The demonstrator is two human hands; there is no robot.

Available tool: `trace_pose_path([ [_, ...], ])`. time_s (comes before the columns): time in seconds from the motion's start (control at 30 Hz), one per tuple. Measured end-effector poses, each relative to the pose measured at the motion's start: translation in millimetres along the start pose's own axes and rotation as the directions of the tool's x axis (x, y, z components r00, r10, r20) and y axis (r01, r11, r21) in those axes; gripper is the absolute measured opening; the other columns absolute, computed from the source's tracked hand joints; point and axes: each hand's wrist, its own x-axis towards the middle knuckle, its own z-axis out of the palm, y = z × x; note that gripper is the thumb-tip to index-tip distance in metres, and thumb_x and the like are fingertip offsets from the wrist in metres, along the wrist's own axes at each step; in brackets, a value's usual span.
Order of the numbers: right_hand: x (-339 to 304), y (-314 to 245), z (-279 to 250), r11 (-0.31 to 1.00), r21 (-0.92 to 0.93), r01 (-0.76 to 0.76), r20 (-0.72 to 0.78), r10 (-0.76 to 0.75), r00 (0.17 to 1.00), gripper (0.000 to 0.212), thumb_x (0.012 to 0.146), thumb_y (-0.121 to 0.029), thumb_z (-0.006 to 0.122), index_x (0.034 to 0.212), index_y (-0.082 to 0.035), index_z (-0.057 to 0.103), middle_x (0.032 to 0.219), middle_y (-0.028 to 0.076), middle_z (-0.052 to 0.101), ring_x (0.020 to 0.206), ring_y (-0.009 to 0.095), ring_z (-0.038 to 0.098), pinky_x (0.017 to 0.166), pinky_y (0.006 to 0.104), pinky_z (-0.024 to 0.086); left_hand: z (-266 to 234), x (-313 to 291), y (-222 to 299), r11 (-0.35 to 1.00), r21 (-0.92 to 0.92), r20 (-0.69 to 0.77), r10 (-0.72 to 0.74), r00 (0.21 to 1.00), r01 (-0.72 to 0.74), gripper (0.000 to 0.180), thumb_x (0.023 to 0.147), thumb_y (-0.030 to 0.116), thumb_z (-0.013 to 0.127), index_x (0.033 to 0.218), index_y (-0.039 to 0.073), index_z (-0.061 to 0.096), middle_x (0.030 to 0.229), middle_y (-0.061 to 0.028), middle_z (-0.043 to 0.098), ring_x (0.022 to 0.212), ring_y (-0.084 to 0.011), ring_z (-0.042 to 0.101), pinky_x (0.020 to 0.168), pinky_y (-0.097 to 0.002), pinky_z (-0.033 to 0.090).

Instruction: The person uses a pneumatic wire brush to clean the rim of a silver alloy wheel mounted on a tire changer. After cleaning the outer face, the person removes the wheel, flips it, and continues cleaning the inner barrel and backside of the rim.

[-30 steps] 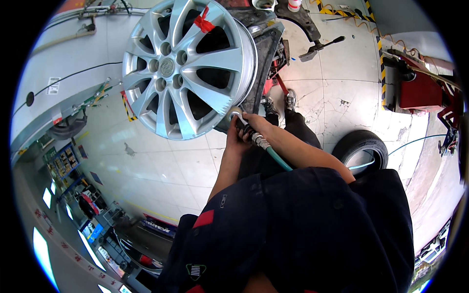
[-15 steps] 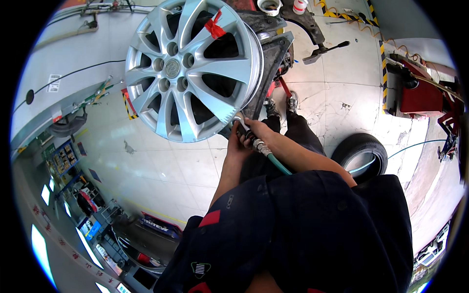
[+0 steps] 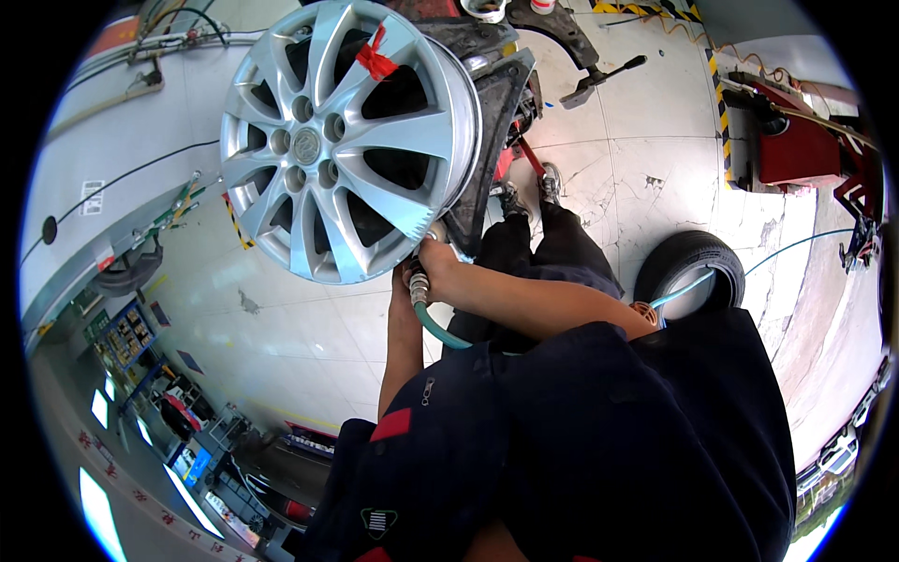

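Note:
A silver alloy wheel rim (image 3: 389, 136) with a red ribbon (image 3: 376, 58) tied to one spoke takes up the upper left, no tyre on it. At its lower right edge both my hands are closed on a small air tool (image 3: 419, 287), whose metal coupling leads into a green hose (image 3: 436, 328). My right hand (image 3: 437, 262) wraps the tool's upper part, close to the rim's edge. Lower and to the left, my left hand (image 3: 403, 281) grips it too, its fingers partly hidden. The tool's working end is mostly covered, so contact with the rim cannot be made out.
Dark machine parts (image 3: 501, 89) stand behind the rim. A black tyre (image 3: 691, 276) lies on the floor at right, the hose running across it. Farther right is a red machine (image 3: 796, 145) beside striped floor tape. A dark car (image 3: 281, 468) appears at lower left.
Both hands and the air tool have shifted left and slightly down along the rim's lower edge. My right hand has turned over the tool. The whole view has shifted slightly.

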Motion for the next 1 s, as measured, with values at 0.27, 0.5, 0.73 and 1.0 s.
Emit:
trace_pose_path([
  [0.27, -19, -20, 2, 0.990, 0.106, -0.090, -0.043, 0.095, 0.995, 0.024, 0.091, -0.031, 0.039, 0.098, -0.009, 0.043, 0.075, 0.007, 0.048, 0.055, 0.016, 0.049, 0.037, 0.0238, 0.041, -11, 4, 7, 0.999, 0.048, -0.026, 0.019, 0.999, -0.017, 0.054, 0.082, 0.039, 0.054, 0.122, 0.004, 0.043, 0.119, -0.0160, 0.050, 0.104, -0.0278, 0.053, 0.089, -0.0417, 0.043],
  [0.5, -26, -18, -9, 0.974, 0.221, 0.052, -0.065, -0.039, 0.997, 0.025, 0.092, -0.032, 0.038, 0.096, -0.008, 0.041, 0.073, 0.008, 0.048, 0.052, 0.018, 0.049, 0.037, 0.0267, 0.040, 10, -11, -1, 0.976, 0.190, 0.109, 0.087, 0.990, -0.107, 0.064, 0.078, 0.041, 0.058, 0.126, 0.003, 0.039, 0.121, -0.0157, 0.048, 0.105, -0.0280, 0.053, 0.089, -0.0417, 0.043],
  [0.73, -10, 6, -8, 0.988, 0.145, 0.048, -0.080, -0.037, 0.996, 0.025, 0.092, -0.032, 0.040, 0.099, -0.008, 0.038, 0.070, 0.009, 0.045, 0.051, 0.018, 0.047, 0.037, 0.0278, 0.040, 3, -15, 15, 0.990, 0.136, -0.017, 0.041, 0.999, -0.038, 0.052, 0.082, 0.037, 0.053, 0.120, 0.004, 0.043, 0.115, -0.0123, 0.051, 0.099, -0.0245, 0.054, 0.084, -0.0366, 0.046],
  [1.0, 16, 16, -15, 0.996, 0.084, 0.035, -0.044, -0.032, 0.999, 0.025, 0.092, -0.033, 0.039, 0.094, -0.008, 0.039, 0.066, 0.007, 0.045, 0.049, 0.017, 0.046, 0.037, 0.0267, 0.040, 4, -22, 12, 0.990, 0.136, -0.011, 0.039, 0.999, -0.037, 0.039, 0.086, 0.032, 0.047, 0.114, 0.005, 0.048, 0.107, -0.0084, 0.055, 0.092, -0.0204, 0.056, 0.078, -0.0307, 0.048],
])
